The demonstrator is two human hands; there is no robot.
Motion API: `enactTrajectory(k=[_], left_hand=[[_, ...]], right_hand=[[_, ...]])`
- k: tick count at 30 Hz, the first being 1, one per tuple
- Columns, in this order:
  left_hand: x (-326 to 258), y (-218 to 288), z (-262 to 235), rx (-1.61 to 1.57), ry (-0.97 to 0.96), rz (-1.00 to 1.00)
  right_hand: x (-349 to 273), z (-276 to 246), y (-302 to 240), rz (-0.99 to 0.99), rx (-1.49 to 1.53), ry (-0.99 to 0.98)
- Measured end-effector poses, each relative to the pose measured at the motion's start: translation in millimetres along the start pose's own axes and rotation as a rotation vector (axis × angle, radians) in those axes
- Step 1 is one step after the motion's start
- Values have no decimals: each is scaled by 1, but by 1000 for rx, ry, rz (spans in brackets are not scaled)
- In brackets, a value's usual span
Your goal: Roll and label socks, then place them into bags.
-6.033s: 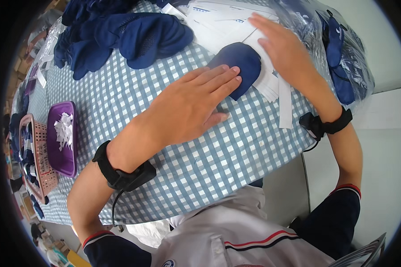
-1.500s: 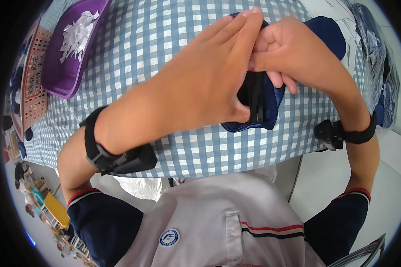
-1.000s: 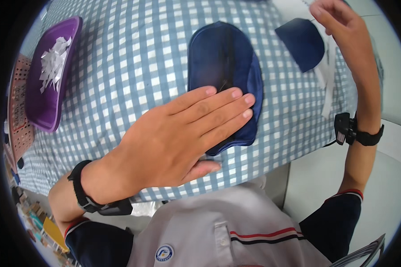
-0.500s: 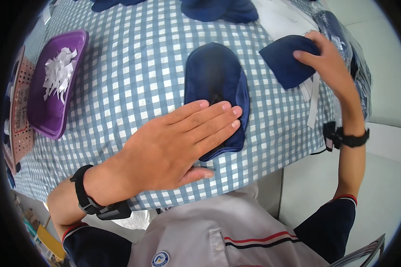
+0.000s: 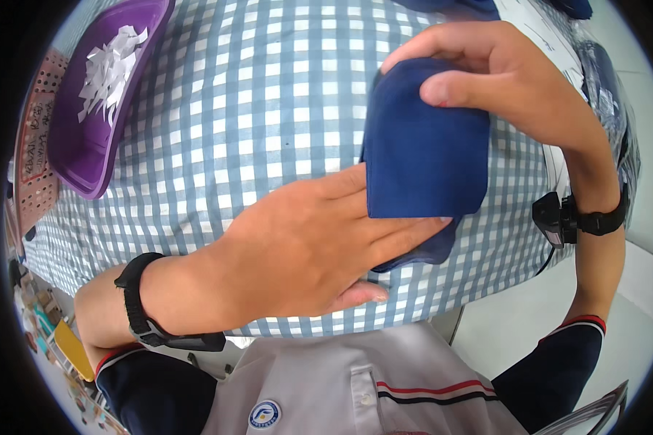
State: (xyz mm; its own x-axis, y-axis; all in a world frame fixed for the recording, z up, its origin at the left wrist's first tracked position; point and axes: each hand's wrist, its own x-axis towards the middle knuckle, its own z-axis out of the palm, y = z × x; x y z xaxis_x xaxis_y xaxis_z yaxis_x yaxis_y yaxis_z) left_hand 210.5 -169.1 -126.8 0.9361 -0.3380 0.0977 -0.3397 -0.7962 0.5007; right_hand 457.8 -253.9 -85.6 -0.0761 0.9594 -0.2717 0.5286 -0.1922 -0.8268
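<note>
So the small navy piece (image 5: 424, 145) has come off the far right of the bench and now sits lifted over the big navy piece (image 5: 421, 250), which is nearly all hidden under it (only a curved bit of its near edge peeks out below). Half a second ago the right hand (image 5: 515, 87) was just reaching that small piece; now it's clamped on its top edge, thumb in front, fingers behind. Looks like it's being laid on the big one. The small piece hangs roughly square, flat face toward the camera, straight edge down, long axis running away from the body. Left hand (image 5: 305, 254) stays flat, fingers together, pinning the big piece to the checked bench (image 5: 268, 109). Purple tray (image 5: 87, 145) far left.
</note>
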Motion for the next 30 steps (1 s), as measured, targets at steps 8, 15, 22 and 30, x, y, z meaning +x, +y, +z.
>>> enactTrajectory(k=[8, 15, 22, 30], left_hand=[[1, 1, 2, 35, 17, 16], [-3, 4, 1, 24, 12, -11], [-1, 19, 11, 123, -187, 186], [0, 9, -3, 82, -41, 239]], right_hand=[[-2, -4, -6, 107, 7, -28], [-10, 12, -21, -412, -841, 251], [-4, 30, 14, -588, -920, -186], [-7, 50, 17, -709, -904, 142]])
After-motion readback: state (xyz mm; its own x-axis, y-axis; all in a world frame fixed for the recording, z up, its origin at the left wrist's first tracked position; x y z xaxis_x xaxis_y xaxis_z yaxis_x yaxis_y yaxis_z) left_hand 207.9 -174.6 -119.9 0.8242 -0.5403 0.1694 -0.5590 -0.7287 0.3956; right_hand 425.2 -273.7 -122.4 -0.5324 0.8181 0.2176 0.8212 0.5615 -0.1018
